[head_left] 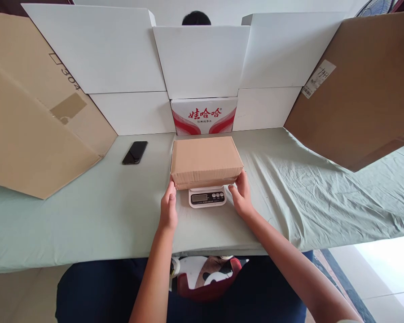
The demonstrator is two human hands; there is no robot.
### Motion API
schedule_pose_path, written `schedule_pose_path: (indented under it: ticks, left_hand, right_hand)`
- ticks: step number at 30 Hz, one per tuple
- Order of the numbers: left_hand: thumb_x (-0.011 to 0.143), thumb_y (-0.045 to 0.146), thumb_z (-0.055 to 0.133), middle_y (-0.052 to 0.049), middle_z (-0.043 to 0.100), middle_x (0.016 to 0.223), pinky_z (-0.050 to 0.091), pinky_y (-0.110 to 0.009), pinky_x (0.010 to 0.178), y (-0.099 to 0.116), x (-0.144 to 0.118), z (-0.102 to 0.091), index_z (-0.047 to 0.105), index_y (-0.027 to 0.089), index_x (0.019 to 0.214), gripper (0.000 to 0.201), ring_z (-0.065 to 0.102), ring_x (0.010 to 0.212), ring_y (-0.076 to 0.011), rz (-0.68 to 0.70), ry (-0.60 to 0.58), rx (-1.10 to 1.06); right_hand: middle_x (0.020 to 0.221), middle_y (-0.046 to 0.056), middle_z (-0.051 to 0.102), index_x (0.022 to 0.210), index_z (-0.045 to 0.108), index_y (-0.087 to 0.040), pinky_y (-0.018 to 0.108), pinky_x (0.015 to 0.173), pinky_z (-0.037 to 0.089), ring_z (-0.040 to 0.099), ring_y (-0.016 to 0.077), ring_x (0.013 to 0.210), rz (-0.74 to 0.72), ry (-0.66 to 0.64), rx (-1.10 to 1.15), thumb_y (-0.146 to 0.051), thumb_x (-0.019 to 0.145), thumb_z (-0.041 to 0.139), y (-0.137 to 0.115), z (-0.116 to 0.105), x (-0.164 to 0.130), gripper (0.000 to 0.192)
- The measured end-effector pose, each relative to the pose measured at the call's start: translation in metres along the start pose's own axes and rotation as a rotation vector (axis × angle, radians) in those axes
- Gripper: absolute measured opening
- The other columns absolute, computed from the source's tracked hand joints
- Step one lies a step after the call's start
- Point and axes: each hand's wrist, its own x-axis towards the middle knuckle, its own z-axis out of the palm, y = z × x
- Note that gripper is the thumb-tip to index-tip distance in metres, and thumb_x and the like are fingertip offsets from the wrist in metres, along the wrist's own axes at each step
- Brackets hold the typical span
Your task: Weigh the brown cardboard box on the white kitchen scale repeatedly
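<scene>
A brown cardboard box [205, 154] sits over a small white digital scale [207, 197], hiding most of its platform. The scale's front panel, with a grey display and round buttons, shows below the box; I cannot read any figure on it. At the box's near left corner, my left hand [169, 206] grips its side, the thumb toward me. My right hand [241, 195] holds the near right corner, fingers along the side and partly hidden. Whether the box rests fully on the scale or is held slightly above it, I cannot tell.
A black phone [135, 153] lies on the green cloth [138, 224] at the left. White boxes [202, 60] form a wall behind, with a red-and-white printed carton [204, 116] at its foot. Large cardboard panels [360, 85] flank both sides. Someone's head top [196, 18] shows beyond the wall.
</scene>
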Motion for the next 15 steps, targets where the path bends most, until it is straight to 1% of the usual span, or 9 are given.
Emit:
schedule_pose_path:
  ticks: [6,10,15]
  left_hand:
    - [0.096,0.072,0.046,-0.013,0.040,0.168,0.026,-0.045,0.131,-0.0013,0.0005,-0.0007,0.044,0.021,0.160,0.082,0.032,0.159,-0.0309,-0.004,-0.002,0.010]
    - [0.095,0.073,0.045,-0.013,0.040,0.168,0.025,-0.045,0.131,-0.0017,0.0004,-0.0009,0.043,0.021,0.160,0.083,0.031,0.159,-0.0310,-0.009,-0.005,0.014]
    - [0.096,0.073,0.045,-0.013,0.038,0.169,0.025,-0.043,0.131,-0.0016,0.0001,-0.0008,0.044,0.021,0.160,0.082,0.030,0.160,-0.0299,0.005,-0.019,0.013]
  right_hand:
    - [0.140,0.010,0.058,0.146,0.048,-0.032,0.049,0.109,0.050,0.058,0.0276,0.122,0.015,0.020,-0.012,-0.054,0.095,0.061,-0.0015,0.0008,-0.0006,0.057]
    - [0.141,0.010,0.058,0.146,0.048,-0.032,0.048,0.110,0.049,0.057,0.0278,0.124,0.018,0.031,-0.007,-0.053,0.095,0.061,-0.0012,0.0015,-0.0005,0.057]
    - [0.143,0.009,0.057,0.147,0.047,-0.032,0.049,0.111,0.049,0.057,0.0277,0.125,0.020,0.032,-0.006,-0.053,0.095,0.061,-0.0007,0.0015,0.0005,0.057]
